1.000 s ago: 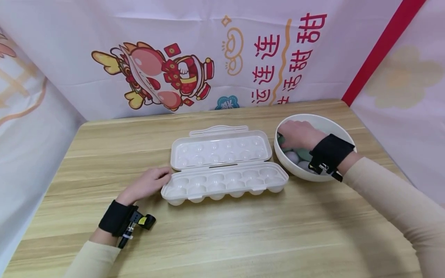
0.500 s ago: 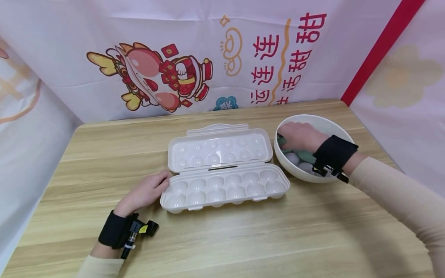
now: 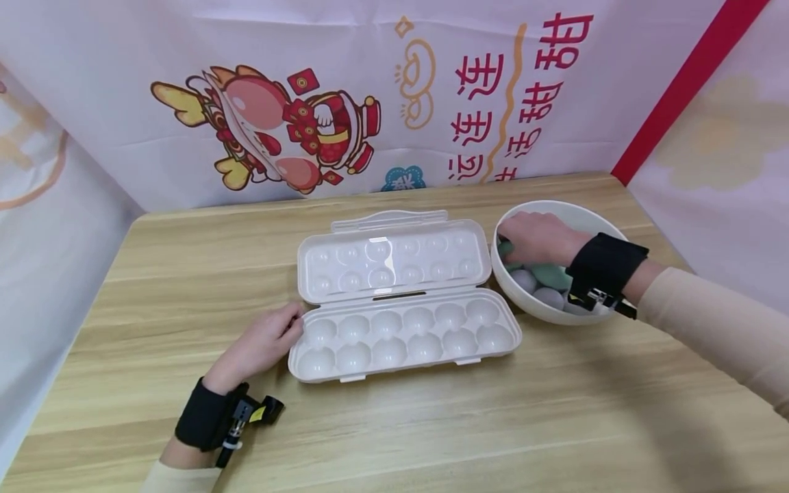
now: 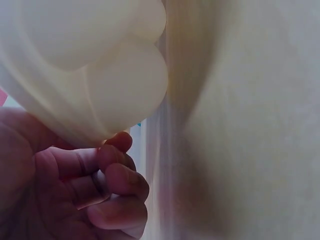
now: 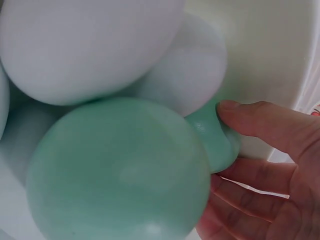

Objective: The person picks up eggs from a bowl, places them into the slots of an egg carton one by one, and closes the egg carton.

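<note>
An open white plastic egg carton (image 3: 403,350) lies on the wooden table, its lid (image 3: 394,263) folded back. With my left hand (image 3: 259,346) I grip the left end of its cup half; in the left wrist view, curled fingers (image 4: 125,182) hold the edge under rounded cups (image 4: 127,85). My right hand (image 3: 541,237) reaches into the white bowl (image 3: 524,301) at the right. In the right wrist view, thumb and fingers pinch a green egg (image 5: 215,145) near the bowl's wall. A larger-looking green egg (image 5: 120,170) and pale egg (image 5: 90,45) lie beside it.
Several grey-lilac eggs (image 3: 548,298) and green ones fill the bowl's bottom. The bowl stands close to the carton's right end. A printed cloth (image 3: 265,130) hangs behind the table (image 3: 394,438) and at its sides.
The carton's cup half has tipped so its hollows face me more, and the cup undersides are hidden in the head view. My right hand has stayed in the bowl.
</note>
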Demonstrator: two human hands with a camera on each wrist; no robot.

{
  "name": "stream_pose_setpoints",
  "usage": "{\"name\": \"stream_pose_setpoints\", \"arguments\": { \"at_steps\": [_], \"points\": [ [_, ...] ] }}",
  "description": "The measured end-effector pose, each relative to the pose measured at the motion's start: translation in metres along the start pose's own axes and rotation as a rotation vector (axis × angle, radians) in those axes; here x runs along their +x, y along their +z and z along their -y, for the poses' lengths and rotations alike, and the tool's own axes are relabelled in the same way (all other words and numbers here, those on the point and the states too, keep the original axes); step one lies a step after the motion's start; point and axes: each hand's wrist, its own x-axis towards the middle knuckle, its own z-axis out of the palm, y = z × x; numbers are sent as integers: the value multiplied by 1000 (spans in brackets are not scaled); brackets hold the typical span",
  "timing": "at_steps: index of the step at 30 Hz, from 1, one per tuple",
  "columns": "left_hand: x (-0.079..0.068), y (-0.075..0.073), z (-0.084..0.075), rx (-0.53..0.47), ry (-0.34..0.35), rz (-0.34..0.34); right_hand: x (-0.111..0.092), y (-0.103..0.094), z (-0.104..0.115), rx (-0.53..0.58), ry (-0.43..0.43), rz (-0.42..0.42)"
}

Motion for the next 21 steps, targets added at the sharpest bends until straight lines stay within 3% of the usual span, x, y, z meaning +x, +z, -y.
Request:
{"name": "stream_pose_setpoints", "arguments": {
  "at_steps": [13,21],
  "points": [
    [0,5,-6,148,87,-70,-3,-1,0,-5,-28,-2],
    [-3,4,-10,168,41,-38,-7,2,2,-30,-68,-67]
  ]
}}
